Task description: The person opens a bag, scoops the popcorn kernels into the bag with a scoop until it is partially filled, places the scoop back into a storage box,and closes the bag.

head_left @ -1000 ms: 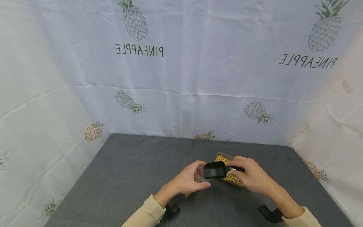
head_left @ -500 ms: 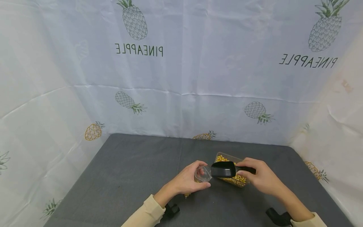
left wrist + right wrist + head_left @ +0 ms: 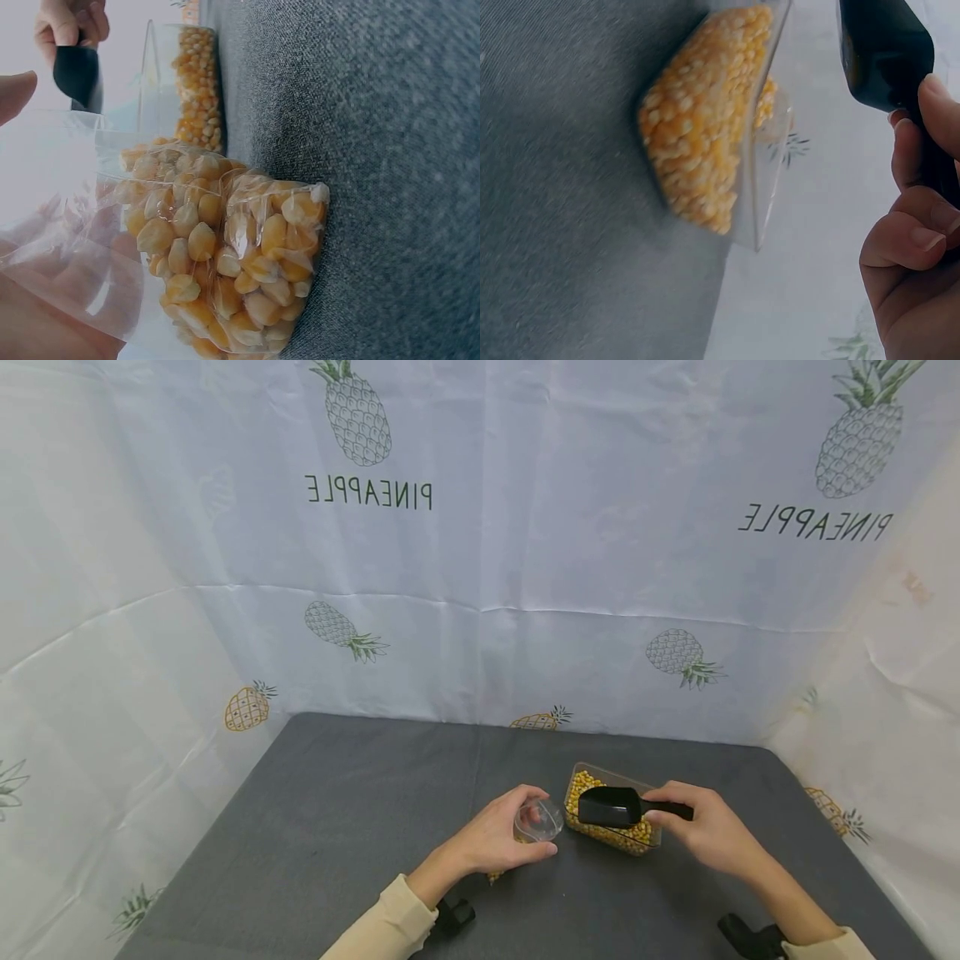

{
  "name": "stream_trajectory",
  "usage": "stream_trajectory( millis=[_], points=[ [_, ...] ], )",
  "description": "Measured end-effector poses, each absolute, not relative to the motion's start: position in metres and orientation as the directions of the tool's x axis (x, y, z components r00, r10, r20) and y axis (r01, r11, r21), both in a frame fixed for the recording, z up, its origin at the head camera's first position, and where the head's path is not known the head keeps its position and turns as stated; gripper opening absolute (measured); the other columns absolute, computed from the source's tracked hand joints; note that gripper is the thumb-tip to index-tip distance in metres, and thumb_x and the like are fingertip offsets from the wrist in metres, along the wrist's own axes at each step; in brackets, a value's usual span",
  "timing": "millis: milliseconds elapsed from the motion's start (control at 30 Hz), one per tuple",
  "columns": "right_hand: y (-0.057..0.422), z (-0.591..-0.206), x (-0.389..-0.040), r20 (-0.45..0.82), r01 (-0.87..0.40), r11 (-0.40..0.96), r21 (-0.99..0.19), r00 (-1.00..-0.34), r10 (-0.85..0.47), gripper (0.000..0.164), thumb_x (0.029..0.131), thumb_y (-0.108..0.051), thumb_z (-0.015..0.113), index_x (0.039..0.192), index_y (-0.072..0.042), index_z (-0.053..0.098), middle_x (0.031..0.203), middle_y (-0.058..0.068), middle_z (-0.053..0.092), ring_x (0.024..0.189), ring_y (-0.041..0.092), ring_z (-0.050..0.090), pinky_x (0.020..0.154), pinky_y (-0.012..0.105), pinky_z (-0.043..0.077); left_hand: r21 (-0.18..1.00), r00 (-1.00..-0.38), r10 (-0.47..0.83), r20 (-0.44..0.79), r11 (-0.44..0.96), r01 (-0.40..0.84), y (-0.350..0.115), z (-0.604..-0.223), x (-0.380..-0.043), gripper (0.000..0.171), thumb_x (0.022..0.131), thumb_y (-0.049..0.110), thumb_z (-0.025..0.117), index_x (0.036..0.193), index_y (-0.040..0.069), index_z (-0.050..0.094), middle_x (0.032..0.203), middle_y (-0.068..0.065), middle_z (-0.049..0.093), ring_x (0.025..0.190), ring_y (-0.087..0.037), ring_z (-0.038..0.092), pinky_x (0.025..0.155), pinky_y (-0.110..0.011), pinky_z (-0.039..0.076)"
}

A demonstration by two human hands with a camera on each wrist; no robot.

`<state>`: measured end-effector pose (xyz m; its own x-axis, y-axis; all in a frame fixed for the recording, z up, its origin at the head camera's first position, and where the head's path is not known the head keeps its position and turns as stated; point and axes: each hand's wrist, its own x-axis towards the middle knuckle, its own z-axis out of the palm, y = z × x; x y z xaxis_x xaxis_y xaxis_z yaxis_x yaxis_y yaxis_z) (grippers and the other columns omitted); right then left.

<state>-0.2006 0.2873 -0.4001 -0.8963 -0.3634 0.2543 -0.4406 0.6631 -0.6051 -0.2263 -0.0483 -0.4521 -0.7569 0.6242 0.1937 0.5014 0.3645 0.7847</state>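
Observation:
My left hand (image 3: 498, 831) curls around the open mouth of a clear plastic bag (image 3: 538, 821). In the left wrist view, corn kernels (image 3: 225, 255) fill the bag's lower part, which stands on the grey cloth. By its handle, my right hand (image 3: 708, 827) grips a black scoop (image 3: 611, 807). The scoop is over a clear rectangular container (image 3: 651, 842) of yellow corn kernels, covering part of it in the head view. The right wrist view shows the thumb and fingers wrapped around the handle, with the container (image 3: 759, 225) beyond.
A dark grey cloth (image 3: 360, 827) covers the table. Behind it hangs a white curtain (image 3: 480, 543) with pineapple prints, which also runs along both sides. Black straps (image 3: 453, 917) are on the wrists.
My right hand has moved right with the scoop, from above the bag's mouth to over the corn container. The bag's opening has come into view; my left hand has stayed in place.

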Motion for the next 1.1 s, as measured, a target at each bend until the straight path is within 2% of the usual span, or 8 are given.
stream_trajectory(
  millis=[100,200,367,433,533,700,867,1100],
  points=[
    [0.293,-0.403,-0.203,0.230,-0.408,0.702,-0.584,-0.912,-0.338,0.024,0.097,-0.019,0.071,0.119,-0.008,0.073,0.108,-0.002,0.068,0.089,0.011,0.063,0.069,0.031,0.051,0.787,-0.755,0.626,0.193,0.361,0.501,-0.048,-0.452,-0.227,0.066,0.093,0.042,0.072,0.145,0.009,0.048,0.108,0.004,0.056,0.092,-0.003,0.054,0.082,-0.025,0.051],
    [0.299,-0.406,-0.206,0.210,-0.380,0.727,-0.572,-0.925,-0.317,0.025,0.097,-0.020,0.070,0.119,-0.008,0.073,0.110,0.000,0.069,0.092,0.012,0.064,0.070,0.031,0.052,0.789,-0.756,0.626,0.190,0.360,0.497,-0.049,-0.452,-0.227,0.067,0.093,0.043,0.071,0.146,0.009,0.048,0.109,0.003,0.057,0.092,-0.003,0.054,0.082,-0.025,0.051],
    [0.306,-0.410,-0.207,0.179,-0.347,0.754,-0.558,-0.937,-0.298,0.027,0.098,-0.022,0.070,0.120,-0.006,0.072,0.116,0.009,0.069,0.100,0.027,0.066,0.074,0.039,0.054,0.788,-0.758,0.624,0.191,0.363,0.497,-0.049,-0.451,-0.227,0.066,0.094,0.044,0.071,0.146,0.009,0.048,0.110,0.000,0.058,0.092,-0.004,0.054,0.082,-0.026,0.051],
    [0.309,-0.411,-0.208,0.169,-0.339,0.762,-0.551,-0.940,-0.296,0.029,0.098,-0.022,0.070,0.121,-0.004,0.072,0.119,0.013,0.068,0.105,0.037,0.065,0.078,0.046,0.055,0.786,-0.760,0.621,0.192,0.366,0.498,-0.049,-0.451,-0.227,0.066,0.093,0.044,0.071,0.145,0.010,0.048,0.110,-0.002,0.059,0.092,-0.004,0.054,0.082,-0.026,0.050],
    [0.314,-0.411,-0.209,0.159,-0.325,0.774,-0.542,-0.945,-0.286,0.030,0.098,-0.022,0.069,0.121,-0.002,0.071,0.120,0.018,0.067,0.108,0.042,0.063,0.080,0.052,0.054,0.785,-0.762,0.618,0.193,0.369,0.498,-0.049,-0.451,-0.227,0.064,0.093,0.044,0.070,0.145,0.012,0.049,0.110,-0.002,0.059,0.092,-0.003,0.054,0.082,-0.026,0.051],
    [0.319,-0.410,-0.211,0.146,-0.307,0.797,-0.519,-0.951,-0.272,0.030,0.098,-0.020,0.069,0.120,0.001,0.071,0.119,0.020,0.067,0.107,0.044,0.063,0.081,0.055,0.053,0.784,-0.760,0.620,0.198,0.365,0.502,-0.049,-0.452,-0.228,0.063,0.093,0.044,0.070,0.144,0.015,0.049,0.109,0.001,0.058,0.093,-0.003,0.055,0.083,-0.026,0.051],
    [0.321,-0.408,-0.212,0.143,-0.298,0.814,-0.499,-0.955,-0.262,0.028,0.096,-0.016,0.071,0.118,0.003,0.071,0.116,0.020,0.068,0.104,0.042,0.064,0.079,0.053,0.054,0.784,-0.759,0.620,0.201,0.362,0.504,-0.049,-0.453,-0.228,0.064,0.093,0.044,0.071,0.144,0.012,0.049,0.109,0.002,0.058,0.092,-0.004,0.054,0.082,-0.026,0.050],
    [0.318,-0.404,-0.213,0.128,-0.304,0.835,-0.459,-0.952,-0.277,0.026,0.096,-0.014,0.072,0.116,0.002,0.072,0.113,0.019,0.069,0.102,0.041,0.065,0.078,0.052,0.054,0.790,-0.759,0.619,0.204,0.353,0.501,-0.047,-0.455,-0.229,0.061,0.093,0.042,0.072,0.143,0.015,0.050,0.110,-0.006,0.060,0.091,-0.003,0.055,0.083,-0.025,0.051]
  ],
)
